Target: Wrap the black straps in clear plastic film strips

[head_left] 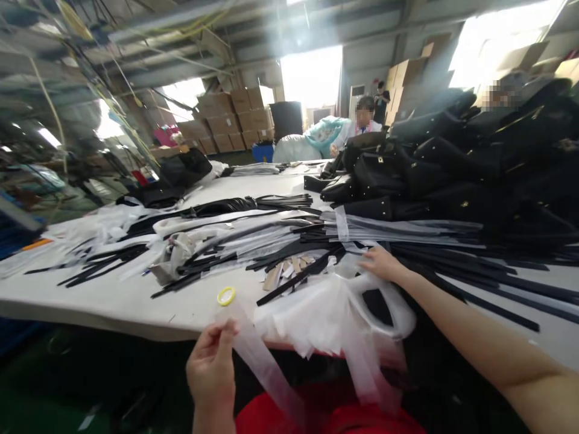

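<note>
Left hand (212, 358) pinches the end of a translucent strip (265, 361), thumb against fingers, apparently to keep it apart from the rest; the strip slants down between the hands toward the red clothing (266, 416). Right hand (380, 263) reaches further out, fingers at the far side of the white film pile (307, 313); can't tell if it grips anything. The pile hangs over the near edge of the surface (113, 304), probably for easy reach. Yellow ring (219, 298) lies just beyond the left hand. Paper scraps (289, 269) and black strips (465, 283) crowd the right hand and forearm, likely in the way; grey strips (407, 229) lie just past it. Beyond those, heaped black bags (407, 175) block the far right; a co-worker (362, 128) is behind.
</note>
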`<state>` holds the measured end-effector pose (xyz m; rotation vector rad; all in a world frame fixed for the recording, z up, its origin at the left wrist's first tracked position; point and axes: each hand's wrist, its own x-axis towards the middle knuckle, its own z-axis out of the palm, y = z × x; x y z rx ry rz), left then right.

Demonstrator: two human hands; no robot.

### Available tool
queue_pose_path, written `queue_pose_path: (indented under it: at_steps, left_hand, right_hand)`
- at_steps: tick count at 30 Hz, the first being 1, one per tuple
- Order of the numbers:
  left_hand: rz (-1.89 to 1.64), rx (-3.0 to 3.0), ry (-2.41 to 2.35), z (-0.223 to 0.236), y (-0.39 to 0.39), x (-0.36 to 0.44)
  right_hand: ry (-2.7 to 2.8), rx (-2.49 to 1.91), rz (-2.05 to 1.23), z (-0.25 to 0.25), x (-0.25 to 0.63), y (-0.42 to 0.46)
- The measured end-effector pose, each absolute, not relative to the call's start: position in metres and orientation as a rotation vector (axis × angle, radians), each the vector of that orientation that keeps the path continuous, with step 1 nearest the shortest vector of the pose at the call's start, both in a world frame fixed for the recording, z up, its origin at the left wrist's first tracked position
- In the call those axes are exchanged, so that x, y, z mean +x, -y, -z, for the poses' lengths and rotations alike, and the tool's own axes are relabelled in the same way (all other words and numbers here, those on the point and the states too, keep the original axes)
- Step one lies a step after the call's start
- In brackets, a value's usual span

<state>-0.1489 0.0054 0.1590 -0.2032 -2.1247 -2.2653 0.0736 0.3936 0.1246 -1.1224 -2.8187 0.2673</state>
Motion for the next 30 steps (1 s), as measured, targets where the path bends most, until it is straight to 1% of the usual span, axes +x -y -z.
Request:
queue_pose_path:
  at_steps: [4,8,11,16,21,26,30]
  left_hand:
    - [2.356,-0.443,2.277,-0.153,-0.015,-0.127]
    - [2.317,-0.719,2.364,-0.148,-0.019,-0.109]
    - [2.293,-0.831,2.403,-0.142,-0.021,-0.099]
    - [2.192,-1.025,2.473,-0.136,-0.027,-0.085]
    - [2.008,-1.195,2.481,-0.134,-0.027,-0.081]
    - [1.831,-1.288,2.431,-0.14,-0.024,-0.081]
    - [1.605,-1.399,2.321,-0.159,-0.029,-0.075]
  right_hand:
    - [2.774,-1.129,-0.238,-0.154,0.041,-0.407]
    - [2.818,-1.034,-0.245,-0.164,0.003,-0.404]
    - [2.886,-0.976,-0.29,-0.156,-0.028,-0.395]
    - [2.991,-0.907,-0.352,-0.128,-0.063,-0.376]
    - [2.957,-0.837,-0.314,-0.121,-0.061,-0.37]
    - [2.729,-0.667,-0.223,-0.146,-0.039,-0.358]
    - [2.56,-0.42,-0.189,-0.169,-0.01,-0.31]
